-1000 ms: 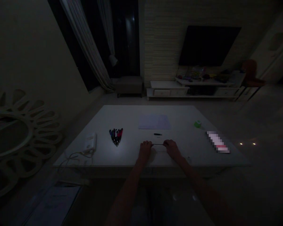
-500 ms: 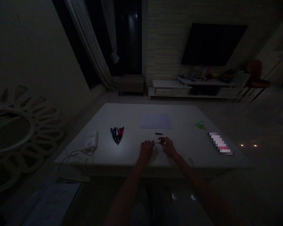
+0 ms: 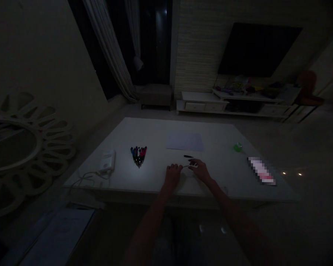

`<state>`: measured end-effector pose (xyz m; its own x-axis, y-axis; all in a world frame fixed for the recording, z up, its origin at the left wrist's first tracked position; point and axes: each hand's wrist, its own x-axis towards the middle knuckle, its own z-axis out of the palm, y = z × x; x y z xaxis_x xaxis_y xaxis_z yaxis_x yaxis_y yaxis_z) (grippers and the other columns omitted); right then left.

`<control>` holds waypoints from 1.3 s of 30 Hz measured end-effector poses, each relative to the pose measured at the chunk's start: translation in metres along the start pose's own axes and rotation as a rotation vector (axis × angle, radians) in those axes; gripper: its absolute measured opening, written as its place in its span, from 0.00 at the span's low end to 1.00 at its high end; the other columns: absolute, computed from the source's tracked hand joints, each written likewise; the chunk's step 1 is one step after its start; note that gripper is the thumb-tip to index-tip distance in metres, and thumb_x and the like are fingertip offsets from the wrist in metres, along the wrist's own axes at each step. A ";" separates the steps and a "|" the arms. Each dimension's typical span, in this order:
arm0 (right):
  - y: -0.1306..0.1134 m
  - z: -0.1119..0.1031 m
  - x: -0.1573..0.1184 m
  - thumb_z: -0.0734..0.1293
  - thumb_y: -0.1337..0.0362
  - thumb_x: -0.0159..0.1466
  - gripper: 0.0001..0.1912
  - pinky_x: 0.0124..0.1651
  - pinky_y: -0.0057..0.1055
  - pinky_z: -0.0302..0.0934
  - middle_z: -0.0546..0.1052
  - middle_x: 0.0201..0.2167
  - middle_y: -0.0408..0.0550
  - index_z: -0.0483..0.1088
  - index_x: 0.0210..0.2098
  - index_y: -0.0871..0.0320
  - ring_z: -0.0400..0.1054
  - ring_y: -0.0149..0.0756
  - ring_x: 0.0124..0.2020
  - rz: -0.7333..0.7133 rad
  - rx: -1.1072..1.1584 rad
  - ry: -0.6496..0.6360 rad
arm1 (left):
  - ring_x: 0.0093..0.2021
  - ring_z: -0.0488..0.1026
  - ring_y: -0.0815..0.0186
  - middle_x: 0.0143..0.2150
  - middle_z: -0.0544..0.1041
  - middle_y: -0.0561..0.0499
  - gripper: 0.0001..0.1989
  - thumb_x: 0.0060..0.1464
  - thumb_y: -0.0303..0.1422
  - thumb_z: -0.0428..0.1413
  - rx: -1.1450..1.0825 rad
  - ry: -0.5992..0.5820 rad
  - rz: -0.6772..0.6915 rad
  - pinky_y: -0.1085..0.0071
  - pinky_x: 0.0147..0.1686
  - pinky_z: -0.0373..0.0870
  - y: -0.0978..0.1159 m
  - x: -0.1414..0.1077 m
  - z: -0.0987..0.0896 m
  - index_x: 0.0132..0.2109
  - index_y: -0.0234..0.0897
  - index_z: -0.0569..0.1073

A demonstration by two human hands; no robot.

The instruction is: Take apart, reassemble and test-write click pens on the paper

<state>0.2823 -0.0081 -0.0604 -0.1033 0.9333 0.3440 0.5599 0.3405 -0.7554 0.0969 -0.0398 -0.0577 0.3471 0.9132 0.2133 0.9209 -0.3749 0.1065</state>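
Over the near middle of the white table (image 3: 152, 130), my two hands are close together. My left hand (image 3: 173, 174) is closed, its fingertips on one end of a thin dark stick (image 3: 185, 166), slim like a pen refill. At the other end my right hand (image 3: 200, 170) pinches a small pale, narrow piece (image 3: 194, 166) in line with the stick; whether the two are joined is too dark to tell. Just beyond my fingers lies a short black pen-like piece (image 3: 188, 156). Farther back rests a sheet of paper (image 3: 184, 142).
Several pens (image 3: 138, 155) lie fanned to a point on the left. Beside them is a white box (image 3: 107, 161) with cables (image 3: 84, 177). At the right are a small green object (image 3: 238, 147) and a blurred-out phone-like item (image 3: 261, 170). A flower-shaped mirror frame (image 3: 59, 138) stands far left.
My right hand has shifted slightly right, and the pale piece in its fingers now shows. My left hand stays nearly in place. The whole view has tilted a little.
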 end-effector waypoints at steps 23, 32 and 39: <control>0.004 -0.009 -0.006 0.64 0.54 0.55 0.14 0.37 0.34 0.65 0.79 0.31 0.49 0.74 0.31 0.57 0.72 0.38 0.32 0.155 0.123 0.062 | 0.45 0.65 0.59 0.42 0.70 0.45 0.10 0.60 0.28 0.46 -0.007 0.019 -0.041 0.62 0.43 0.58 0.002 -0.001 -0.002 0.48 0.40 0.66; -0.016 -0.005 0.001 0.65 0.54 0.55 0.12 0.37 0.34 0.65 0.78 0.31 0.48 0.74 0.30 0.57 0.71 0.38 0.33 0.094 0.142 0.011 | 0.44 0.65 0.60 0.41 0.70 0.47 0.10 0.60 0.28 0.46 0.014 0.022 -0.029 0.63 0.42 0.58 0.001 -0.001 -0.002 0.48 0.40 0.66; -0.021 0.007 0.005 0.66 0.57 0.54 0.10 0.37 0.34 0.64 0.78 0.28 0.47 0.74 0.28 0.57 0.71 0.36 0.31 0.068 0.135 -0.072 | 0.44 0.65 0.60 0.41 0.70 0.47 0.10 0.60 0.28 0.46 -0.002 0.024 -0.011 0.63 0.42 0.58 0.001 -0.001 -0.003 0.48 0.41 0.66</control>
<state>0.2644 -0.0094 -0.0469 -0.1301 0.9588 0.2524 0.4530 0.2840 -0.8451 0.0970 -0.0416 -0.0553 0.3330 0.9132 0.2350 0.9241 -0.3657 0.1113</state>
